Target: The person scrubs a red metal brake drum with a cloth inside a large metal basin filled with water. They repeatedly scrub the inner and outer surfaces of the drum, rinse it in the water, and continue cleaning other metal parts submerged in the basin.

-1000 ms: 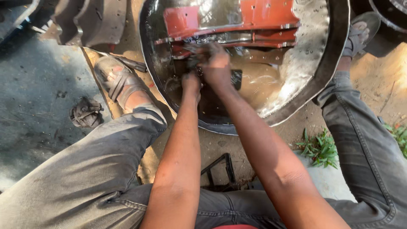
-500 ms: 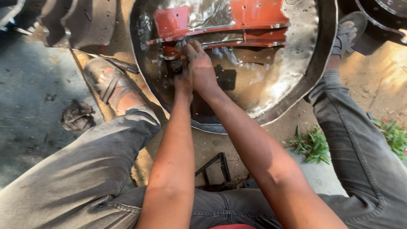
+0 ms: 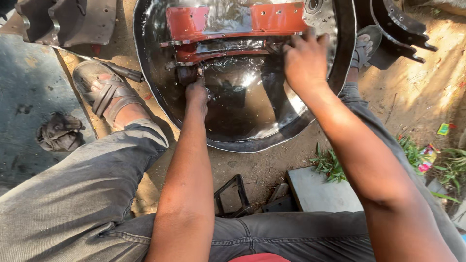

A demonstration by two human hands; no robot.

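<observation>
Two hands are down in a big round metal pan (image 3: pixel 318 104) that sits on the dirt ground (image 3: pixel 417 92) between the person's legs. A red metal part (image 3: pixel 233 22) lies across the far side of the pan, wet and shiny. The left hand (image 3: pixel 196 92) is near the pan's middle, closed around a small dark piece (image 3: pixel 186 73) under the left end of the red part. The right hand (image 3: pixel 306 60) is at the right end of the red part, fingers bent over it and pressing down; I cannot tell if it grips anything. Dark water (image 3: pixel 242 106) sits in the bottom of the pan. The arms cover part of the pan's near side. A foot in a sandal (image 3: pixel 104 90) rests just left of the pan, and the other foot (image 3: pixel 361 46) touches its far right edge. A crumpled dark rag (image 3: pixel 60 131) lies well off to the left on a grey slab. Dark metal pieces (image 3: pixel 68 19) sit at the far left corner, and more (image 3: pixel 400 26) at the far right. Near the pan's close edge are a small black frame (image 3: pixel 233 194), a flat grey block (image 3: pixel 318 191) and some green weeds (image 3: pixel 330 165).
</observation>
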